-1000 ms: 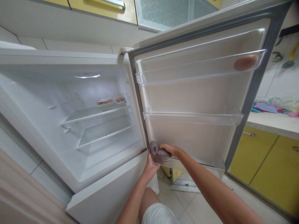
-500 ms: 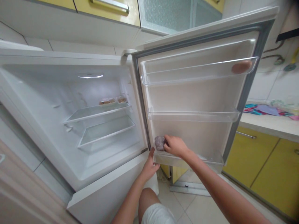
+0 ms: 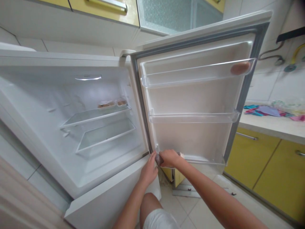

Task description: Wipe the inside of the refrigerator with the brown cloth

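Observation:
My right hand (image 3: 169, 158) is closed around a crumpled greyish-purple cloth (image 3: 158, 160), pressed down at the hinge-side end of the lowest clear door shelf (image 3: 207, 163). Part of the cloth is covered by the fingers, and a paler bit shows past the wrist side. My left hand (image 3: 148, 171) is by the same corner, its fingers stretched out against the end of that shelf, close to the cloth. The fridge door (image 3: 190, 95) stands wide open to the right of the fridge compartment (image 3: 43, 92).
Two glass shelves (image 3: 105, 136) sit inside the fridge, the upper one bearing small food packs (image 3: 106, 104). A brown oval item (image 3: 240, 67) lies in the top door shelf. Coloured cloths (image 3: 269, 110) lie on the right counter (image 3: 274, 125) above yellow cabinets (image 3: 254, 162).
My right hand has moved down with the cloth, from the door's inner wall into the lowest shelf's corner. My left hand's fingers have drawn closer together. The view has shifted slightly.

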### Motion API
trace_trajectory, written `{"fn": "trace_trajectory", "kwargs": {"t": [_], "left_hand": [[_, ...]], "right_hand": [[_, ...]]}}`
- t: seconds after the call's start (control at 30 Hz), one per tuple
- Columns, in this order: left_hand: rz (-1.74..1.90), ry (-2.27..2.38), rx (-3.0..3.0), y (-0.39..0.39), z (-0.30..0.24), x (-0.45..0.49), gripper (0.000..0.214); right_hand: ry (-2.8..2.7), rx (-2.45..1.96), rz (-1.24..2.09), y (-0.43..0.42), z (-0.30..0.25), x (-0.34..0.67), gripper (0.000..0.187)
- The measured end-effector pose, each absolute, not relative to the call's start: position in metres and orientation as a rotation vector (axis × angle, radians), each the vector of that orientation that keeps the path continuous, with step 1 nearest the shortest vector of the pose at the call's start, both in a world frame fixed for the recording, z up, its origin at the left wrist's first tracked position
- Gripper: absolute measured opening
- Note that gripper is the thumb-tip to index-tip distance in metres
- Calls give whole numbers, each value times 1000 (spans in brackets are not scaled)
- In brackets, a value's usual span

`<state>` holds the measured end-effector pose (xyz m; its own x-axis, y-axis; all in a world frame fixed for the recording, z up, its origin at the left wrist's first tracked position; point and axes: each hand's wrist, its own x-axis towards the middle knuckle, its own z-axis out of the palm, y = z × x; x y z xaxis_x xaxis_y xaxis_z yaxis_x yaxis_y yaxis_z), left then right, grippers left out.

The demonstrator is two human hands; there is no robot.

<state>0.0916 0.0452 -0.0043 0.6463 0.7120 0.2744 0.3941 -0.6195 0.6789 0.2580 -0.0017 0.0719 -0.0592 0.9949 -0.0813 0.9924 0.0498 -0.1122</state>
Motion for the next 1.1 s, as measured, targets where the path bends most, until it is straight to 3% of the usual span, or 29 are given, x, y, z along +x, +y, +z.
{"fn": "trace_trajectory", "kwargs": {"t": [0.33,0.53,0.7,1.1], "left_hand": [[519,1034,2528,27,12,92,80],[514,1007,2511,28,9,95,76],[480,954,2469,31,10,96,78],[425,996,2481,29,15,98,80]], "right_hand": [[-2066,-2314,29,-115,56,374,31],[-1998,-2280,-147,-160,38,434,38],[-1991,-2286,-296,-150,34,412,35],[-2135,-2155,-169,-37,52,273,39]]}}
